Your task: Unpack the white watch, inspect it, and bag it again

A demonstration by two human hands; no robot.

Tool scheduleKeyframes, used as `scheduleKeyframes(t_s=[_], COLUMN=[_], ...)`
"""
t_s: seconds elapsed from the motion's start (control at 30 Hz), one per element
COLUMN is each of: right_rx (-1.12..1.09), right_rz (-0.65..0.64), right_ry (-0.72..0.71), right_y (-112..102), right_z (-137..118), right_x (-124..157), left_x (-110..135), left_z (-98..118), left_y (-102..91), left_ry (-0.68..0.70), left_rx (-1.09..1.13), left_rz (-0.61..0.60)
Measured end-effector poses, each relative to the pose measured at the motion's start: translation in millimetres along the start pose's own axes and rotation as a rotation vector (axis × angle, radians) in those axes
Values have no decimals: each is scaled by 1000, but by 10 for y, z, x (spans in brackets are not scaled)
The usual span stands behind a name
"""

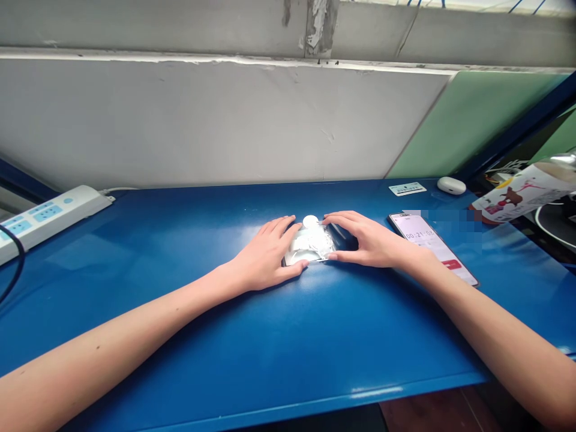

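On the blue tabletop [288, 336] lies a small, shiny clear packet [310, 242] with whitish contents blurred by glare. A round white piece [310, 222] shows at its far edge. My left hand [270, 255] holds the packet's left side, its thumb at the near edge and its fingers at the far one. From the other side, my right hand [362, 240] grips the right end, with thumb and fingers bent around the corners. Part of each end is hidden under the fingers.
A phone [434, 246] with a running timer lies beside my right forearm. Behind it are a card [407, 189] and a white earbud case [451, 186]. A power strip [54, 219] is at the left, a printed paper bag [517, 192] at the right. A wall [225, 120] bounds the back.
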State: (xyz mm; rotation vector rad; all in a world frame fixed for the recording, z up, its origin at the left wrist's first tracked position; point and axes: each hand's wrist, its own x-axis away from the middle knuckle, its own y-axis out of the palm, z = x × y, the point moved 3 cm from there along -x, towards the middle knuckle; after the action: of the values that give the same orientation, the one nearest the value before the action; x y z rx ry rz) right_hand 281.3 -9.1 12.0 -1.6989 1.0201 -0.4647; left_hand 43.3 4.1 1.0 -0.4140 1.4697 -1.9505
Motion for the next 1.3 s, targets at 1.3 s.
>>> scheduleKeyframes(t_s=[1.3], right_rx=[-7], right_rz=[-99], right_ry=[148], right_y=[-54], right_z=[28], right_x=[49], left_x=[-23], left_z=[-7], left_y=[-21], left_ry=[-47], left_rx=[-24], left_rz=[115])
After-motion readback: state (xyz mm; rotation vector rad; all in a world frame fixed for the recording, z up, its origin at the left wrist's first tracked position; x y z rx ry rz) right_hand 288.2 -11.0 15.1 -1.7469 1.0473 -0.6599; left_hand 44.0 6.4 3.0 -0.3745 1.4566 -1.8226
